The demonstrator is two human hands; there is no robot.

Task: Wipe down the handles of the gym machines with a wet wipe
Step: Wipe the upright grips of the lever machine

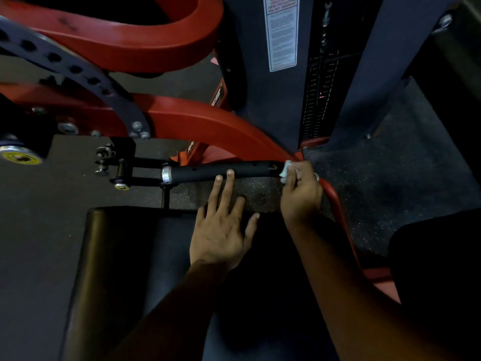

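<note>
Machine frame (197, 121): red curved steel members that cross above and behind the handle; one arm sweeps down past the handle's right end.
Weight tower (281, 87): dark upright column behind the handle's right end, bearing a white warning label (282, 35).
Seat pad (145, 256): black upholstered pad directly below the handle, nearer the person.
Handle (223, 171): black horizontal bar, silver collar (166, 175) at its left end where it meets the pivot linkage; small holes are visible along its top.
Right hand (302, 194): at the handle's right end, fingers curled and pinching the wipe against the bar end.
Left hand (221, 230): below the handle's middle, fingers straight and spread; two fingertips (230, 173) rest on the bar and nothing is gripped.
Wet wipe (286, 171): small white wad, touching the handle's right end, mostly hidden within the right hand.
Stage (judgement): wiping appears to be at the bar's right end, so most of the length toward the collar probably remains.
Risk 1 (judgement): the bar hangs on a pivot; with only fingertips steadying it, wiping pressure could swing it away.
Risk 2 (judgement): the wad is bunched small, so passes may miss the underside or the holes.
Risk 3 (judgement): the red arm lies close beside the right hand; knuckles could knock it.
</note>
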